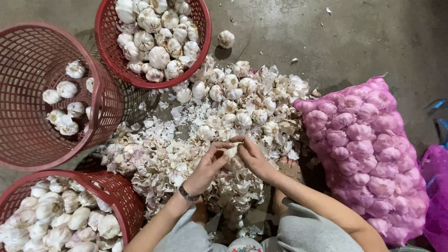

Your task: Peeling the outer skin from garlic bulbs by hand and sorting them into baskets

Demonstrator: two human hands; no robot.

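Observation:
My left hand (208, 166) and my right hand (252, 156) meet over a heap of garlic skins (158, 156), and both grip one garlic bulb (232, 152) between their fingertips. A dark band sits on my left wrist. Loose unpeeled garlic bulbs (233, 100) lie in a pile just beyond my hands on the concrete floor.
Three red mesh baskets stand at the left: one at top (105, 35) full of bulbs, one at far left (32, 135) with several bulbs, one at bottom left (116, 189) nearly full. A pink net sack of garlic (368, 149) lies at the right. My grey-clad knees are at the bottom.

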